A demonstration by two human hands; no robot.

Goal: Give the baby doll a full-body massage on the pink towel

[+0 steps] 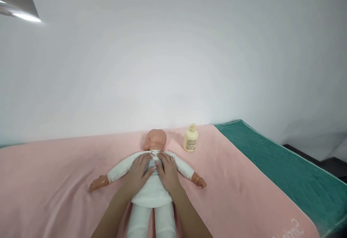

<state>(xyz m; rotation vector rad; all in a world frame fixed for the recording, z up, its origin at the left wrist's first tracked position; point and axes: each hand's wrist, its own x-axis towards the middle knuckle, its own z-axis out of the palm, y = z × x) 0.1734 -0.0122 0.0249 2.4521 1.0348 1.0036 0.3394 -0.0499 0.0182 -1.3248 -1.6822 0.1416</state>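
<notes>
On the pink blanket (233,183) lies the doll (152,194), arms outspread. The left hand (137,172) and right hand (168,172) lie flat on its torso, fingers extended, unclenched — lopsided pressure could twist it, and a wide right-hand sweep could topple the nearby bottle (191,139).

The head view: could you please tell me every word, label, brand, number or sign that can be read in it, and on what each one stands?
No text can be read with certainty.
Pale yellow bottle: small dark print, too small to read.
Pink blanket: pale lettering near the lower right corner, cut off and unclear.
</notes>
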